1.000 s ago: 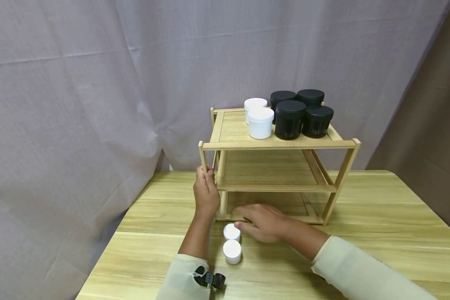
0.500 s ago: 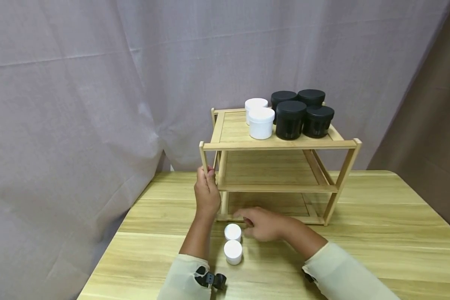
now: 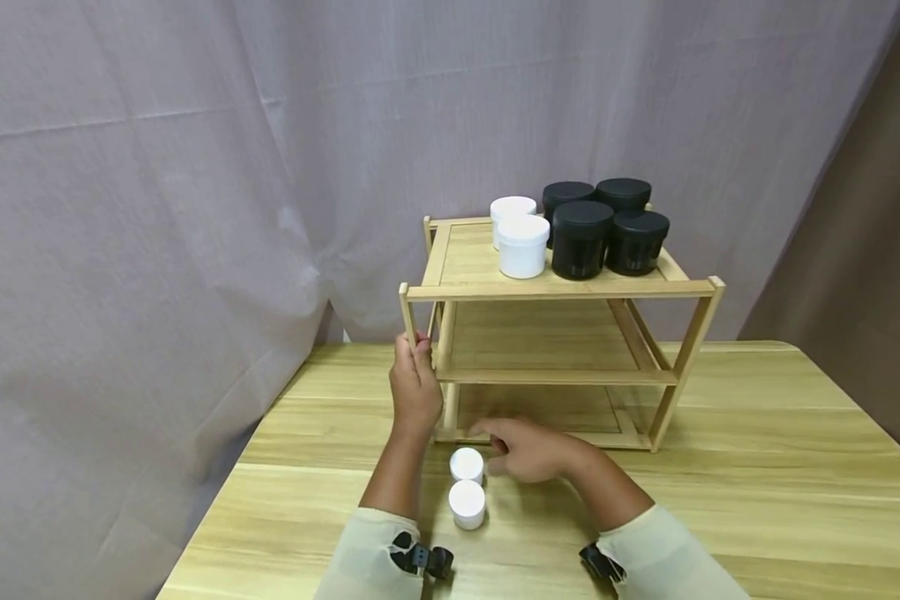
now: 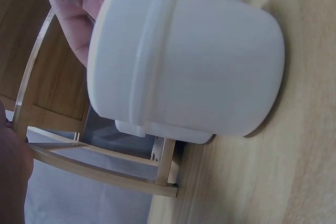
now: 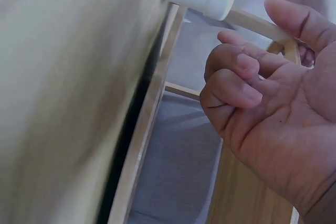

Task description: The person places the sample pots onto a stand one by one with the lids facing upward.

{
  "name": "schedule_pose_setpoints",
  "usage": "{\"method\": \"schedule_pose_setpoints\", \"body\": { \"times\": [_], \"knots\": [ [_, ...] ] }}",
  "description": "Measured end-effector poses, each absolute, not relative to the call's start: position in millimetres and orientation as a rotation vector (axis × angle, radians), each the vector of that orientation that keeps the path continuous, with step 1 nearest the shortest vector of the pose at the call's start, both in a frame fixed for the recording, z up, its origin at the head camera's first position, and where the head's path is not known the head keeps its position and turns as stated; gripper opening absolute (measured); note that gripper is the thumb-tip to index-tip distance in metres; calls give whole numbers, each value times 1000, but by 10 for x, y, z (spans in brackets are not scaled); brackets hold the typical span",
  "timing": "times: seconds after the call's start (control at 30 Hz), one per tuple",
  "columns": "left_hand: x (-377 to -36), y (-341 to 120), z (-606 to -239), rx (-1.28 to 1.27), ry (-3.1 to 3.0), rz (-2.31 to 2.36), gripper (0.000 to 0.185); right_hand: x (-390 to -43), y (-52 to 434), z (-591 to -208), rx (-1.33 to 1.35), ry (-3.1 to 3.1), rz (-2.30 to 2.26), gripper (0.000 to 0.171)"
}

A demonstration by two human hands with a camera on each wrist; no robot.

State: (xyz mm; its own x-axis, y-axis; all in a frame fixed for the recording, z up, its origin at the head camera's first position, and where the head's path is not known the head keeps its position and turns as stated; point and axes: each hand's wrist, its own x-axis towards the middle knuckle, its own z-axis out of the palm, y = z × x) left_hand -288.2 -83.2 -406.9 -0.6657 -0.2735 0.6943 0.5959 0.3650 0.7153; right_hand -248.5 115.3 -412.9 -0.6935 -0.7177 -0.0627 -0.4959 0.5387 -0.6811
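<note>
My left hand (image 3: 416,392) grips the front left post of a three-tier wooden rack (image 3: 562,292). In front of the rack, my right hand (image 3: 528,450) hovers by its bottom shelf, index finger stretched towards the left. Its thumb is straight, while other fingers bend loosely over the palm with nothing in them, as the right wrist view shows. Two small white lidded jars stand one behind the other on the table: the nearer jar (image 3: 467,507) and the farther jar (image 3: 467,462). The right hand is just right of the farther one, apart from it. The nearer jar (image 4: 189,56) fills the left wrist view.
On the rack's top shelf, two white jars (image 3: 523,248) stand left of several black jars (image 3: 581,242). The wooden table (image 3: 780,467) extends to both sides. A grey curtain (image 3: 195,208) hangs behind, and a brown one (image 3: 855,275) at the right.
My right hand's thumb has drawn away from the farther small jar and its lower fingers have bent, leaving the index pointing. The right forearm has swung leftward. My left hand keeps its hold.
</note>
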Motion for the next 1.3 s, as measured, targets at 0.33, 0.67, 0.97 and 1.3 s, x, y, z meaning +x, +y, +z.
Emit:
{"method": "schedule_pose_setpoints", "body": {
  "times": [0.33, 0.67, 0.97, 1.3],
  "knots": [
    [-2894, -837, -4062, -318, -1837, -1381, 20, -2550, 1152, -4253, -1006, 2401, -969, 57],
    [-2902, -846, -4055, -307, -1844, -1387, 20, -2591, 1155, -4290, -1082, 2349, -994, 53],
    [-2877, -842, -4057, -293, -1845, -1382, 20, -2611, 1135, -4352, -1140, 2299, -989, 56],
    [-2892, -840, -4066, -287, -1861, -1405, 21, -2628, 1141, -4390, -1153, 2268, -1017, 53]
  ]
}}
